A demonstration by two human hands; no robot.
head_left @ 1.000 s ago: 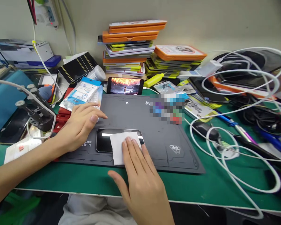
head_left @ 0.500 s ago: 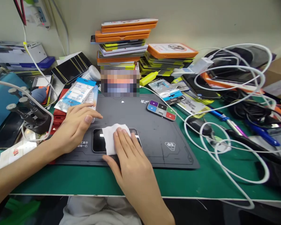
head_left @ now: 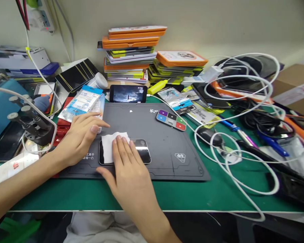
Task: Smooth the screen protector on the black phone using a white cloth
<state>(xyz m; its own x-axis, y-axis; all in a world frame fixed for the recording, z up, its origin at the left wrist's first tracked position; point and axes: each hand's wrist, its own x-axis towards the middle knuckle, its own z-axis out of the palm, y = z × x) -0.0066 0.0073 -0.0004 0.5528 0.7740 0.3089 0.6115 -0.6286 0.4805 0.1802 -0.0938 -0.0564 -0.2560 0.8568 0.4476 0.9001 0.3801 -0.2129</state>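
While the right hand [head_left: 131, 177] is laid flat, its fingers outstretched, a white cloth [head_left: 107, 148] is pressed beneath them onto a smartphone [head_left: 145, 153]. The smartphone is set flat on the grey work mat [head_left: 167, 168], much of its left half covered by the cloth. Over the mat's left side the left hand [head_left: 82, 136] is held loosely open; whether anything is touched by it cannot be told. Beyond it, plastic packets [head_left: 83, 101] are heaped, and at the mat's far edge a lit phone [head_left: 128, 93] is propped before stacked orange cases [head_left: 130, 43].

"W" lettering [head_left: 155, 111] on grey mat [head_left: 167, 148]
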